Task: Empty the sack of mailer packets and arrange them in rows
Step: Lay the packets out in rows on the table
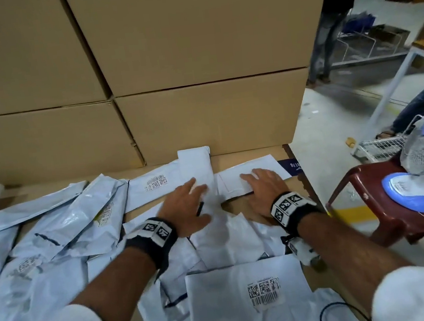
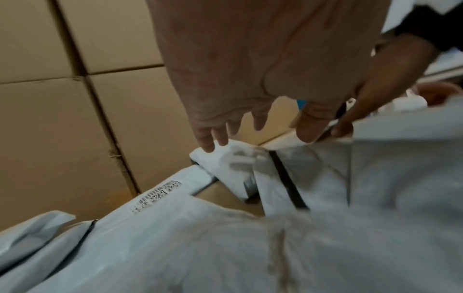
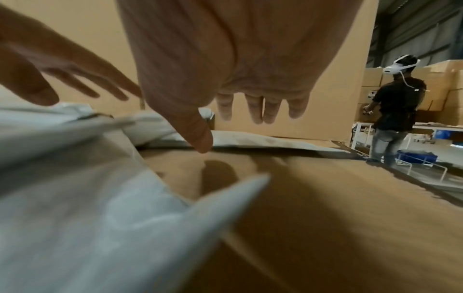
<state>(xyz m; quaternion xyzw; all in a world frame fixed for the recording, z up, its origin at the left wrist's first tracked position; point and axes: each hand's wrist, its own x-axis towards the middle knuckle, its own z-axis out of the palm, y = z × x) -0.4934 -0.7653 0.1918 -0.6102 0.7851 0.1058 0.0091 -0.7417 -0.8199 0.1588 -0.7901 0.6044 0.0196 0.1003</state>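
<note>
Pressing flat, the left hand rests wide fingers on a folded white packet near the tabletop's far edge, and the right hand lies wide on the flat packet just beside it. These bags look slippery, so a push could slide one off the right edge. No sack shows; loose packets lie heaped at the left.

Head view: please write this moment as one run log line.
left hand: open, over upright packet | right hand: open, over flat packet | loose packets: unsorted, left
</note>
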